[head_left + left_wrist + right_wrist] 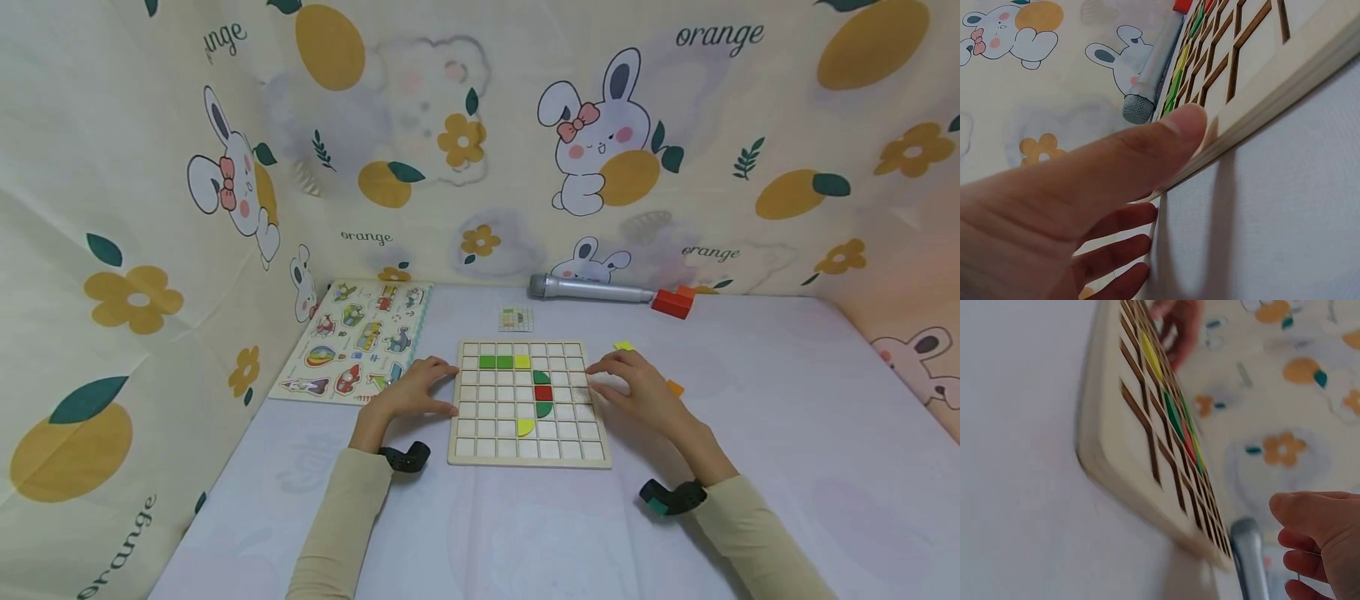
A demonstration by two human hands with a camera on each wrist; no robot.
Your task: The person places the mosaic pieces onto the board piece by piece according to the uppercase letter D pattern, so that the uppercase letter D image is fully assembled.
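A wooden grid board [529, 462] lies flat on the table between both hands. My left hand [411, 390] is at its left side; in the left wrist view the thumb touches the rim while the other fingers extend beyond. Beside the right rim is my right hand [647, 393], fingers loosely bent and holding nothing. In the board's cells sit two green squares [487, 362], a yellow square [522, 362], a red square [543, 392] between two green rounded pieces [543, 410], and a yellow rounded piece [526, 427] lower down.
A picture board [318, 379] lies at the left. Behind the grid are a small patterned card [516, 318] and a silver microphone [592, 289], with red blocks [672, 303] at its end. Yellow [624, 346] and orange [676, 388] pieces lie near the right hand.
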